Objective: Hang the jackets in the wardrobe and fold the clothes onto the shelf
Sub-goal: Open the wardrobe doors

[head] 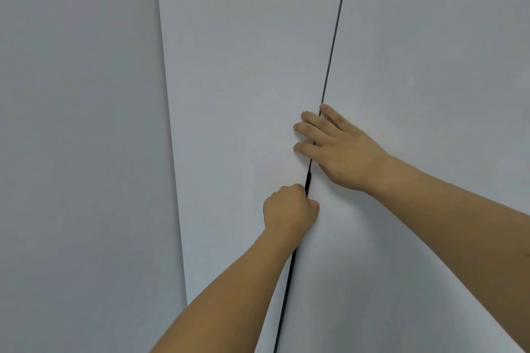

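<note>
Two white wardrobe doors, no knobs or handles anywhere, so the only place to grab is the dark seam [329, 71] running between them. The left hand [288, 210] is balled up tight with its fingers curled at that seam, looks like it's hooked on the edge of the left door [243, 80], right where the gap shows a touch wider. The right hand [335, 146] is spread flat, fingers straight, lying across the seam with the palm on the right door [430, 66].

My guess is these panels are stiff, smooth and kinda slippery, so a flat palm won't pull anything; it's all fingertip grip on a thin edge. Probably light to swing once it pops.

Room-wise: there's a plain wall [80, 123] close on the left, meeting the left door's outer edge, so that door may not have much space to open. The person is standing really close too, so I'd step back first.

Jackets and clothes aren't in view at all, and neither is the shelf.
</note>
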